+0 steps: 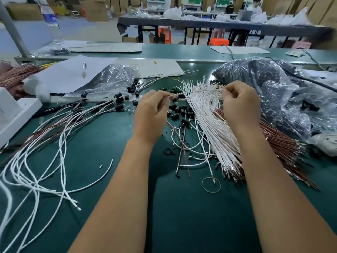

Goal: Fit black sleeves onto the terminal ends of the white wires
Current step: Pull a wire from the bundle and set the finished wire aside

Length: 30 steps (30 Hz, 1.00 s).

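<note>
both hands pinch one thin white insulated wire (197, 92) stretched between them above the green table (109, 179): left hand (152, 114) at its left end, right hand (240, 105) at the other.

Two bare arms come up from the bottom edge. No sleeves show on them. The left hand (152, 114) and the right hand (240, 105) wear no gloves, rings or watch. The fingernails that show are short and plain.
</note>
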Tool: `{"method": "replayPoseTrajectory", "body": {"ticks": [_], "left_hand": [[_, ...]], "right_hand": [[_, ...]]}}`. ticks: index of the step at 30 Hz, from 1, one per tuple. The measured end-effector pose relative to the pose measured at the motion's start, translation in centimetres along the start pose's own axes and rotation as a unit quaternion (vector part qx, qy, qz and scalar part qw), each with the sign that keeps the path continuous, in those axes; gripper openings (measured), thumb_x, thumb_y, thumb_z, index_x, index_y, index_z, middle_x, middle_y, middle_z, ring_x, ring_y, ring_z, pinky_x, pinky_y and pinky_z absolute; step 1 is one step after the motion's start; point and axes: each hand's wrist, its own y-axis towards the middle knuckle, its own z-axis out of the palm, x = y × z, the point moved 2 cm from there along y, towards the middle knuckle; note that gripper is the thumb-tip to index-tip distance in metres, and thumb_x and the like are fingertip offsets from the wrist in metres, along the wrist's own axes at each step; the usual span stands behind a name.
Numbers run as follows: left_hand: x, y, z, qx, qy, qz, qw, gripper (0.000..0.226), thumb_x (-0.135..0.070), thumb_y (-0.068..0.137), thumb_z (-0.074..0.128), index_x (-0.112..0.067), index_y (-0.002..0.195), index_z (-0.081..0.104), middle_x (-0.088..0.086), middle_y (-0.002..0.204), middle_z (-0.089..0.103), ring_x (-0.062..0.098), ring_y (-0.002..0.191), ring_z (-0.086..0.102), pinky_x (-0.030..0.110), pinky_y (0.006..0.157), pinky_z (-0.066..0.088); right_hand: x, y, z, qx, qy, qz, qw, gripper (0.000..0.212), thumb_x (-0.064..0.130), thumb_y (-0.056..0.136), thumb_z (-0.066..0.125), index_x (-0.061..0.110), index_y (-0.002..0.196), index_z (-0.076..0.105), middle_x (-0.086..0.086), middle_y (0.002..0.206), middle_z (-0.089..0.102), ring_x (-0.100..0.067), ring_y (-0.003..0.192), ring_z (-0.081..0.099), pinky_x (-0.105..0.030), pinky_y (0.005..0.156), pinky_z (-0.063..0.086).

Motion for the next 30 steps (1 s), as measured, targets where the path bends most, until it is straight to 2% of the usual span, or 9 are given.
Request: {"method": "replayPoseTrajectory", "body": {"ticks": [4,8,10,13,18,21,24,27,30], "left_hand": [[-0.2,-0.2,0.3,0.034,0.001,0.002,0.999,0.018,-0.018,0.096,0.056,-0.016,0.104,0.071,-0.012,0.076,0.059,0.003,0.064,0.048,0.021,0.057,0.038],[-0.6,-0.4,1.1,0.064,0.02,0.004,0.998,0.016,-0.017,0.092,0.059,-0.015,0.097,0.074,-0.012,0.078,0.064,0.011,0.071,0.055,0.023,0.063,0.041],[-0.9,-0.4,1.3,0.054,0.041,0.026,0.997,0.015,-0.007,0.087,0.058,-0.005,0.076,0.068,-0.013,0.064,0.05,0.018,0.064,0.046,0.023,0.058,0.03],[-0.9,-0.3,1.3,0.053,0.047,0.044,0.997,0.02,0.007,0.081,0.051,0.001,0.063,0.053,-0.001,0.066,0.04,0.022,0.064,0.036,0.023,0.06,0.019],[0.5,-0.1,1.4,0.113,0.113,0.019,0.987,0.02,0.005,0.085,0.044,0.007,0.073,0.06,0.011,0.08,0.046,0.033,0.083,0.045,0.034,0.07,0.028],[1.4,-0.1,1.4,0.173,0.201,-0.023,0.964,0.025,-0.019,0.095,0.052,0.0,0.087,0.067,0.013,0.093,0.058,0.031,0.095,0.046,0.04,0.081,0.037],[2.0,0.0,0.7,0.174,0.18,-0.075,0.965,0.036,-0.039,0.093,0.058,-0.009,0.074,0.065,0.002,0.075,0.058,0.022,0.081,0.049,0.035,0.071,0.041],[1.8,-0.2,0.4,0.145,0.071,-0.126,0.979,0.029,-0.032,0.094,0.059,-0.009,0.077,0.066,-0.002,0.061,0.053,0.015,0.058,0.045,0.029,0.059,0.035],[1.2,-0.3,0.4,0.116,0.037,-0.142,0.982,0.021,-0.028,0.091,0.064,-0.012,0.08,0.071,0.005,0.063,0.061,0.016,0.056,0.048,0.031,0.059,0.042]], "right_hand": [[-0.2,-0.2,0.4,-0.003,-0.211,-0.024,0.977,0.041,0.004,0.089,0.051,0.017,0.126,0.06,-0.01,0.12,0.061,-0.025,0.109,0.052,-0.04,0.094,0.043],[3.4,-1.8,2.7,0.066,-0.162,-0.228,0.958,0.048,0.01,0.089,0.056,0.017,0.137,0.051,-0.005,0.135,0.055,-0.022,0.127,0.046,-0.035,0.114,0.023],[4.5,-2.5,4.1,0.148,-0.118,-0.26,0.947,0.034,0.013,0.094,0.051,0.017,0.125,0.062,-0.005,0.118,0.066,-0.024,0.113,0.055,-0.036,0.107,0.036],[5.0,-2.6,5.6,0.209,-0.066,-0.194,0.956,0.028,0.012,0.095,0.046,0.014,0.11,0.07,-0.009,0.102,0.069,-0.027,0.096,0.06,-0.039,0.084,0.047],[4.4,-3.0,7.2,0.191,-0.082,-0.15,0.967,0.026,0.02,0.095,0.047,0.019,0.108,0.069,-0.004,0.099,0.069,-0.024,0.091,0.06,-0.033,0.076,0.048],[2.8,-3.3,7.4,0.214,-0.111,-0.154,0.958,0.022,0.02,0.093,0.053,0.017,0.104,0.072,-0.004,0.098,0.067,-0.022,0.092,0.058,-0.032,0.078,0.046],[1.5,-3.1,6.8,0.201,-0.107,-0.135,0.964,0.017,0.017,0.094,0.056,0.013,0.099,0.072,-0.004,0.093,0.066,-0.017,0.086,0.056,-0.028,0.074,0.04],[1.0,-2.9,6.2,0.149,-0.084,-0.1,0.98,0.014,0.015,0.095,0.056,0.011,0.097,0.069,-0.003,0.091,0.063,-0.016,0.081,0.056,-0.027,0.073,0.044],[1.1,-3.0,6.1,0.104,-0.076,-0.071,0.989,0.014,0.015,0.097,0.053,0.01,0.098,0.066,0.0,0.091,0.054,-0.016,0.076,0.054,-0.022,0.062,0.039]]}}
